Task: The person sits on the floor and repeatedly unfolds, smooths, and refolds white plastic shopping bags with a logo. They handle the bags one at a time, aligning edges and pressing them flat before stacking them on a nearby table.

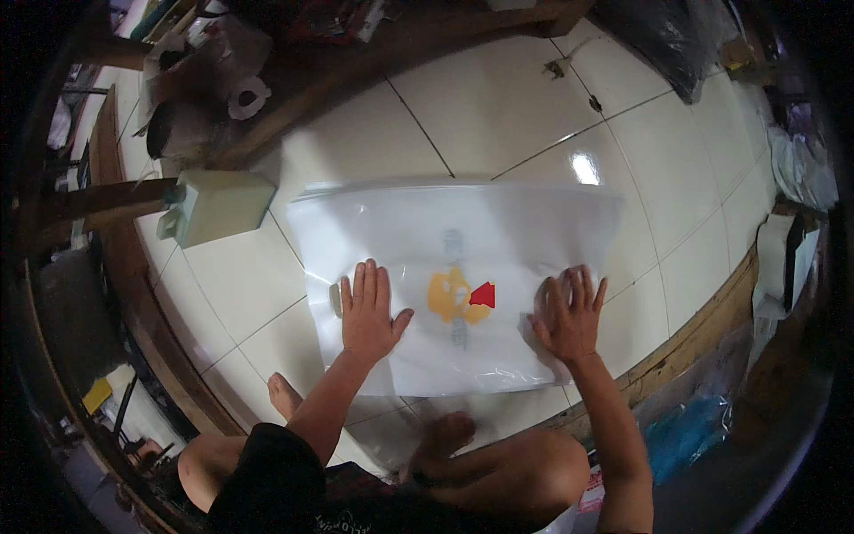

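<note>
Bare knees and feet [445,433] rest on glossy white floor tiles [498,107]. Left hand [368,310] and right hand [567,313] press flat, fingers spread, on a clear plastic bag [463,249] beside wooden shelving [302,84].

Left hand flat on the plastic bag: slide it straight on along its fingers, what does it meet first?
Probably nothing soon: the left hand would cross only the translucent white plastic bag, then bare cream floor tile. The pale green box lies off to its left.
</note>
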Demonstrator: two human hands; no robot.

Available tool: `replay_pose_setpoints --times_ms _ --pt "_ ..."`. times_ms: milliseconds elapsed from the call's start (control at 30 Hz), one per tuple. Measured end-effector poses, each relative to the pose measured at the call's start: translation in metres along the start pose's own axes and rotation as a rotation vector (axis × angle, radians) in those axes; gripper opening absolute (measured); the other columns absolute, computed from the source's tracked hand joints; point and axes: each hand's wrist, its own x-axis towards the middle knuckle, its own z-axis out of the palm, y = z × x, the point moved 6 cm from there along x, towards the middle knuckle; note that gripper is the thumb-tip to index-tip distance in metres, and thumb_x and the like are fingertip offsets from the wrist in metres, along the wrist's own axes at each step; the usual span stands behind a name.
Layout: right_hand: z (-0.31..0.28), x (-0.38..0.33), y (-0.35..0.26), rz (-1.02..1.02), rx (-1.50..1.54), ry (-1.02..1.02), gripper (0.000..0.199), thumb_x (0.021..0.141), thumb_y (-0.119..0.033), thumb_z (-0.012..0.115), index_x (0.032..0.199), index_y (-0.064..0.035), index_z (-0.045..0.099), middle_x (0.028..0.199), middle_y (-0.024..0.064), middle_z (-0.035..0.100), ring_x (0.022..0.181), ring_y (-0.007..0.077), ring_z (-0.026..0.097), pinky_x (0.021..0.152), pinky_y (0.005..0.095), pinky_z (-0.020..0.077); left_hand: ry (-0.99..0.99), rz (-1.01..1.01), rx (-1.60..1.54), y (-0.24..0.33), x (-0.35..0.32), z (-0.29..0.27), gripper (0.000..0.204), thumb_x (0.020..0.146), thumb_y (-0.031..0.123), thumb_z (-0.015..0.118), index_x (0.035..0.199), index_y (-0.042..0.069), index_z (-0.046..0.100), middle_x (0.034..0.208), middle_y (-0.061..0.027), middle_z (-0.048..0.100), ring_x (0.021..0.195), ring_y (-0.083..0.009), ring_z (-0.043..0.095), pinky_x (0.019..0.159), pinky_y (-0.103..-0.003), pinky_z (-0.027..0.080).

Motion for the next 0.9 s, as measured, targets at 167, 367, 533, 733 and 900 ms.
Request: replay_pose_setpoints --times_ms 167,367,533,733,900 --pt "-0.033 0.1 0.013 -0.054 -0.038 0.11 0.089 0.08 -0.059 0.063 0.148 -0.0088 0.036 0.153 0.0297 0.027 0.144 0.0502 0.019 0.115 0.0661 0.0142 0.012 0.02 -0.001 0.001 0.002 -0.001 0.088 0.087 0.048 0.061 0.145 -0.01 0.029 0.155 -0.0305 0.022 0.147 -0.0444 0.017 0.117 -0.061 0.011" --pt "-0.013 0.112 0.017 -0.099 0.054 0.082 0.091 0.082 -0.063 0.059 0.151 -0.0096 0.032 0.153 0.0334 0.025 0.143 0.0527 0.019 0.114 0.0653 0.0144 0.036 0.012 -0.047 0.002 0.006 -0.008 0.085 0.085 0.042 0.064 0.144 -0.011 0.031 0.154 -0.0311 0.024 0.146 -0.0444 0.018 0.117 -0.061 0.013" --pt "-0.011 0.116 0.018 -0.116 0.034 0.053 0.092 0.084 -0.074 0.047 0.149 -0.0115 0.037 0.153 0.0339 0.026 0.143 0.0535 0.019 0.113 0.068 0.0126 0.247 0.099 -0.294 0.06 0.046 -0.009 0.08 0.087 0.042 0.065 0.143 -0.008 0.036 0.154 -0.0287 0.026 0.146 -0.0416 0.021 0.117 -0.06 0.017" --pt "-0.008 0.115 0.022 -0.121 -0.002 0.066 0.088 0.084 -0.076 0.046 0.148 -0.0151 0.041 0.152 0.0342 0.026 0.142 0.0544 0.021 0.112 0.0696 0.0125 0.15 0.346 -0.204 0.178 0.136 -0.019 0.081 0.09 0.05 0.058 0.143 -0.008 0.037 0.154 -0.0252 0.03 0.146 -0.0377 0.023 0.118 -0.054 0.02" --pt "-0.015 0.117 0.023 -0.084 0.101 0.068 0.085 0.081 -0.067 0.059 0.147 -0.016 0.041 0.153 0.0335 0.025 0.143 0.0538 0.02 0.112 0.07 0.0125 0.081 0.252 -0.077 0.122 0.132 -0.015 0.081 0.09 0.049 0.059 0.145 -0.006 0.036 0.155 -0.0248 0.029 0.146 -0.0373 0.024 0.118 -0.053 0.021"
